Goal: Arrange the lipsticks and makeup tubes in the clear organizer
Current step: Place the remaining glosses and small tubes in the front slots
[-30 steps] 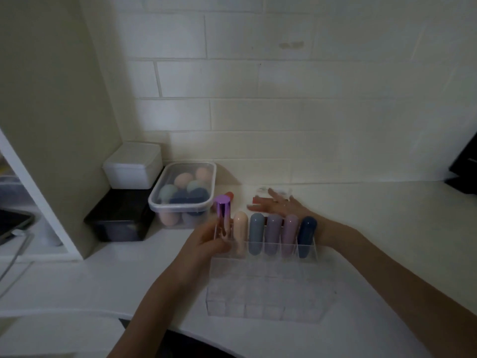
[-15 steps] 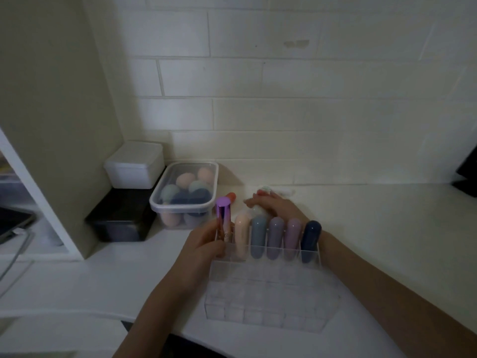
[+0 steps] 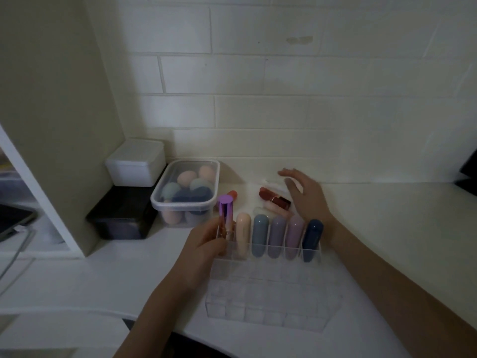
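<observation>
A clear organizer (image 3: 271, 301) stands on the white counter in front of me. Its back row holds several rounded tubes: peach (image 3: 243, 235), grey-blue (image 3: 260, 235), mauve (image 3: 276, 236), pink (image 3: 294, 236) and navy (image 3: 312, 239). My left hand (image 3: 204, 250) grips a purple lipstick (image 3: 225, 215) upright at the back row's left end. My right hand (image 3: 305, 195) hovers behind the organizer, fingers spread, holding nothing. Under it lie loose items: a dark red lipstick (image 3: 273, 198), pale tubes (image 3: 273, 210) and an orange-capped tube (image 3: 231, 194).
A lidded clear tub of makeup sponges (image 3: 187, 192) sits left of the loose items. A white box (image 3: 135, 164) rests on a black box (image 3: 124, 218) against a cabinet side panel. White brick wall runs behind the counter. A dark object (image 3: 468, 174) sits at far right.
My right hand lifted off the loose items behind the organizer and opened, uncovering the red lipstick. My left hand kept hold of the purple lipstick at the organizer's back left corner.
</observation>
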`<state>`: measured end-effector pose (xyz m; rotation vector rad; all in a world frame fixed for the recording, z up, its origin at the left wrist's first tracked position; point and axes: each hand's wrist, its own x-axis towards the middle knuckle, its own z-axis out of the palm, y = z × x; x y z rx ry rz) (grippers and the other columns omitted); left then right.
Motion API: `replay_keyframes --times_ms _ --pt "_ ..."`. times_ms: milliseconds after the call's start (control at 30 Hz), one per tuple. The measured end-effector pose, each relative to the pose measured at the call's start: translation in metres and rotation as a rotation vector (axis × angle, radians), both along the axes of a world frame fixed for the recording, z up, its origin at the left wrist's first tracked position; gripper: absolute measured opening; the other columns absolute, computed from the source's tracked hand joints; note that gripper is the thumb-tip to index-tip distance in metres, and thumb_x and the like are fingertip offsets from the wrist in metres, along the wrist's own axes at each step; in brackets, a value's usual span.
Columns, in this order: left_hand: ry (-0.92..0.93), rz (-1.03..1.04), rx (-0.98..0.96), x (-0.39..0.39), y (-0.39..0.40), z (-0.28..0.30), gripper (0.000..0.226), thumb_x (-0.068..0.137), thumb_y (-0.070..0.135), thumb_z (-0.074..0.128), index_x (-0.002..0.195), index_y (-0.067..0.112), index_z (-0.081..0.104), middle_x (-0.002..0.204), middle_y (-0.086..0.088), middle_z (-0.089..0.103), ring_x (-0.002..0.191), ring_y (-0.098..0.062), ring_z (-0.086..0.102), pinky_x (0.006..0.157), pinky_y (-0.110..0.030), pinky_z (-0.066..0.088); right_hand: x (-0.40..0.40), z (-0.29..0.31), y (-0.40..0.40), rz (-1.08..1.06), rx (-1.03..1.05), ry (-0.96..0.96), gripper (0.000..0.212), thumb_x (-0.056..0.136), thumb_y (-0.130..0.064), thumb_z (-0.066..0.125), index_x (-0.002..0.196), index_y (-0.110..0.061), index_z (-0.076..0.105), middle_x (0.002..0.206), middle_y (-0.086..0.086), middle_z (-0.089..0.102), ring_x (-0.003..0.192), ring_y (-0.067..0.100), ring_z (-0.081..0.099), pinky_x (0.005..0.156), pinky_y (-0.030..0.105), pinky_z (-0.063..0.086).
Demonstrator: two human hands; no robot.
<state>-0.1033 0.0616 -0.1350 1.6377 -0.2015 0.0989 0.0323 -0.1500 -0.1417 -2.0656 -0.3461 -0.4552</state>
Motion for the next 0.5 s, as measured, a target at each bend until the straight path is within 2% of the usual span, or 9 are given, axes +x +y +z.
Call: replay_keyframes --times_ms 33,100,167,267,400,500 --pt "-0.006 0.012 0.008 0.001 0.000 -0.001 0.031 0.061 0.008 0.046 0.084 -0.010 0.056 0.078 -0.015 0.061 0.067 -0.014 0.057 0.060 -0.024 0.048 0.006 0.000 -0.007 -0.038 -0.083 0.029 0.027 0.096 -0.014 0.046 0.119 -0.020 0.060 0.130 -0.002 0.058 0.131 0.019 0.044 0.115 0.035 0.027" --pt "-0.017 0.024 0.017 0.002 0.001 -0.001 0.032 0.061 0.009 0.045 0.084 -0.012 0.055 0.077 -0.012 0.062 0.066 -0.012 0.056 0.062 -0.025 0.047 0.015 -0.004 -0.017 -0.066 -0.179 0.160 0.033 0.094 -0.014 0.051 0.126 -0.013 0.056 0.135 0.006 0.055 0.128 0.022 0.047 0.109 0.025 0.029" --pt "-0.021 0.016 0.024 0.004 0.002 -0.002 0.026 0.061 0.008 0.044 0.078 -0.009 0.055 0.071 -0.003 0.062 0.064 -0.009 0.056 0.059 -0.018 0.047 0.019 -0.010 -0.019 -0.086 -0.195 0.209 0.030 0.090 -0.015 0.057 0.119 -0.010 0.061 0.125 0.010 0.062 0.114 0.021 0.055 0.095 0.018 0.033" --pt "-0.024 0.031 0.037 0.006 0.003 -0.003 0.024 0.061 0.008 0.044 0.075 -0.009 0.053 0.069 -0.004 0.059 0.062 -0.009 0.054 0.056 -0.015 0.046 0.019 -0.012 -0.017 -0.083 -0.191 0.171 0.022 0.086 -0.015 0.061 0.107 -0.010 0.067 0.110 0.009 0.068 0.096 0.015 0.056 0.081 0.014 0.034" --pt "-0.033 0.051 0.038 0.007 0.002 -0.004 0.032 0.061 0.009 0.043 0.080 -0.014 0.052 0.074 -0.020 0.055 0.063 -0.011 0.053 0.057 -0.018 0.045 0.016 -0.012 -0.020 -0.034 -0.120 0.138 0.020 0.089 -0.011 0.056 0.104 -0.013 0.068 0.105 0.007 0.069 0.096 0.017 0.060 0.083 0.017 0.039" --pt "-0.055 0.050 0.062 0.009 0.004 -0.005 0.034 0.060 0.009 0.044 0.080 -0.018 0.050 0.084 -0.034 0.052 0.067 -0.021 0.049 0.061 -0.030 0.041 0.014 -0.011 -0.021 -0.043 -0.087 0.130 0.022 0.090 -0.008 0.053 0.107 -0.013 0.067 0.111 0.008 0.067 0.101 0.018 0.059 0.090 0.022 0.040"
